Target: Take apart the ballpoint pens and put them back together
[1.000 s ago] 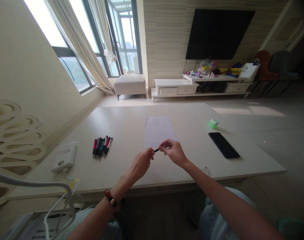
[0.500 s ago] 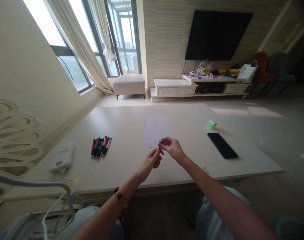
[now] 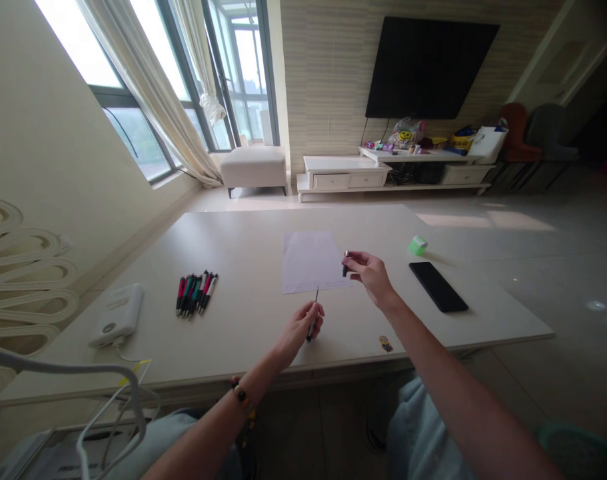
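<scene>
My left hand [image 3: 303, 327] is closed around a pen body [image 3: 311, 329], above the table's near side. A thin refill [image 3: 317, 293] sticks up out of that body, its tip in front of the paper's near edge. My right hand [image 3: 372, 273] pinches the pen's dark front barrel with a silvery tip [image 3: 346, 264], held apart from the body near the paper's right edge. A white sheet of paper [image 3: 310, 257] lies flat on the table [image 3: 243, 240]. To the left, several pens [image 3: 196, 293] with red, green, white and black parts lie side by side.
A black phone [image 3: 437, 287] and a small green-and-white box-like object [image 3: 418, 245] lie on the right. By my right forearm is a small cartoon sticker [image 3: 386, 343]. A white power bank [image 3: 117, 313] with a cable sits at the left edge.
My hands have parted. The right one moved right and slightly away with the pen's front barrel, baring the refill in the pen body in my left hand. The sticker has come into view.
</scene>
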Motion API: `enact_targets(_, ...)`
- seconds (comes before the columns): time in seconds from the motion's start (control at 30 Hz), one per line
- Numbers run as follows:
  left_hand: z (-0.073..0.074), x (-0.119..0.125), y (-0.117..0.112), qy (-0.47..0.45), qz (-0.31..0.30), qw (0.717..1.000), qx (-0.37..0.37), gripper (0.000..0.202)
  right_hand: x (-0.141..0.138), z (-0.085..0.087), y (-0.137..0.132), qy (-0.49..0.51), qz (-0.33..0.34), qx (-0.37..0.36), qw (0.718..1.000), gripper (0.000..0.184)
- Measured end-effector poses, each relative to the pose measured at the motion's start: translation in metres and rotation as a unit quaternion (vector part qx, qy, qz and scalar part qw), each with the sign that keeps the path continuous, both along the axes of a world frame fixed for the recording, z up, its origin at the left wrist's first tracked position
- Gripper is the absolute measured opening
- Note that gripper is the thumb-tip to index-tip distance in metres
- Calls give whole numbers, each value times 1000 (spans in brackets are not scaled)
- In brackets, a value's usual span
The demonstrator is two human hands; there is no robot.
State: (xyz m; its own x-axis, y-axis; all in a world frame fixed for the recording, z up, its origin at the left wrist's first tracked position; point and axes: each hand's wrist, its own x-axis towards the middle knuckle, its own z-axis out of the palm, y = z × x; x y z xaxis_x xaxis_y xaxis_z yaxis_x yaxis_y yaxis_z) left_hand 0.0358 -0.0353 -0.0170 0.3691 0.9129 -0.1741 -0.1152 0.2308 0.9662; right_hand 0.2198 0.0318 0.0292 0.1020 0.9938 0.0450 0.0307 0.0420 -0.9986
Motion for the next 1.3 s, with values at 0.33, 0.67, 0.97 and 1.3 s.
enact_targets(0.33, -7, 0, 1, 27, 31, 999, 3, 42, 3, -42, -6, -414, 4, -27, 910, 24)
enact_targets(0.67, -3, 6, -2, 47, 26, 998, 25, 44, -36, -16, -35, -98, 170, 15, 980, 32)
enact_targets(0.97, -1, 5, -5, 55, 19, 998, 16, 44, -9, -32, -3, -393, -13, -54, 918, 15)
enact_targets(1.3, 0, 4, -5, 44, 25, 999, 13, 40, -11, -25, -4, -303, 60, -33, 951, 29)
